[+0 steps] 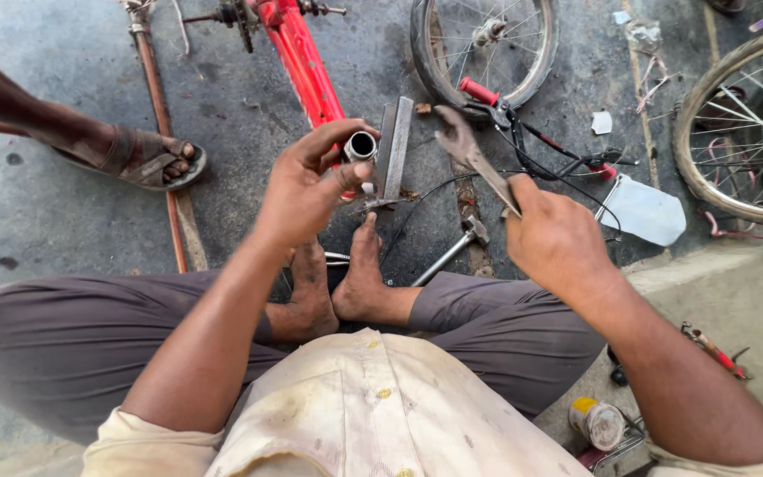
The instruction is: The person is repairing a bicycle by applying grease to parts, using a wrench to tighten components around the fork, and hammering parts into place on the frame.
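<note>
Two hands work above the red frame (304, 66): left hand (311, 190) fingers pinch a short metal tube (360, 146); right hand (554, 238) grips a wrench (474, 159). Steadying the tube firmly seems wise.

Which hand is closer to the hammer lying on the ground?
The right hand. It holds a wrench just right of the hammer, while the left hand holds a short metal tube farther away on the left.

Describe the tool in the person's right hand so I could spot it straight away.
Start at the red bicycle frame lying on the concrete floor, then move right to the right hand. It grips a flat, grey, worn spanner with its open jaw pointing up and left, unlike the hammer lying below.
</note>
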